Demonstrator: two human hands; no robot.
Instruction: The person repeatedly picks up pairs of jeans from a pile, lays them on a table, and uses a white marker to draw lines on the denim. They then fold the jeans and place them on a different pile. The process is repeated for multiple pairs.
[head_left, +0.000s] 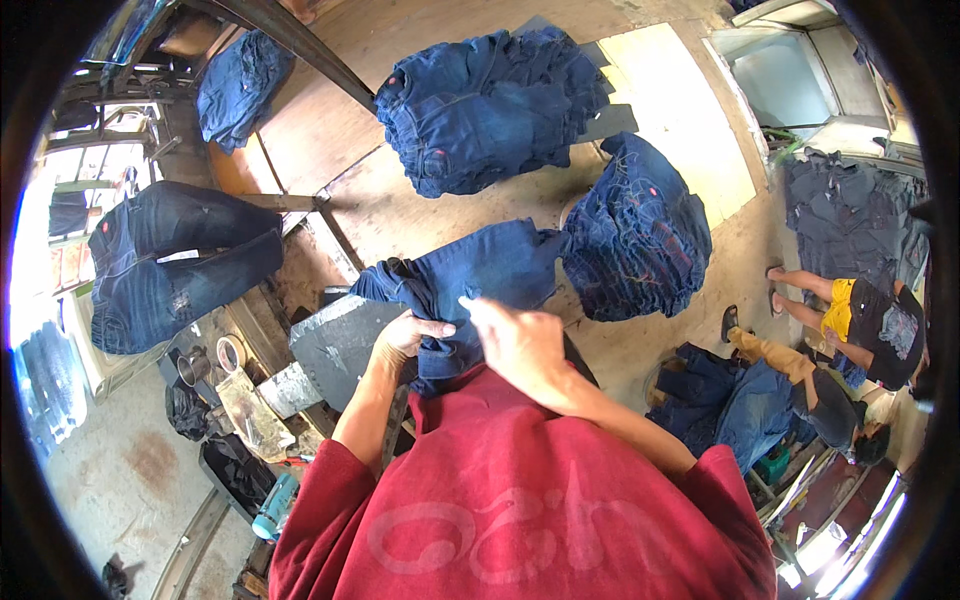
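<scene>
A pair of blue jeans (510, 265) lies stretched in front of me, its near end bunched against my red shirt. My left hand (408, 335) is closed on a fold of the denim, with the thumb on top. Above the cloth, my right hand (522, 345) has its fingers curled together, and their tips meet the denim near a small worn spot. A whitish bit shows at those fingertips, too small to name. Partly under the jeans is a dark grey board (345, 345). Close to the far right end of the jeans stands a heaped stack of jeans (640, 235).
Ahead is a large pile of folded jeans (480, 110). More jeans (185, 260) hang over a support at left, near tape rolls (231, 352) and a turquoise tool (275, 508). At right, two people (865, 330) are near loose denim (730, 400) and dark garments (850, 210).
</scene>
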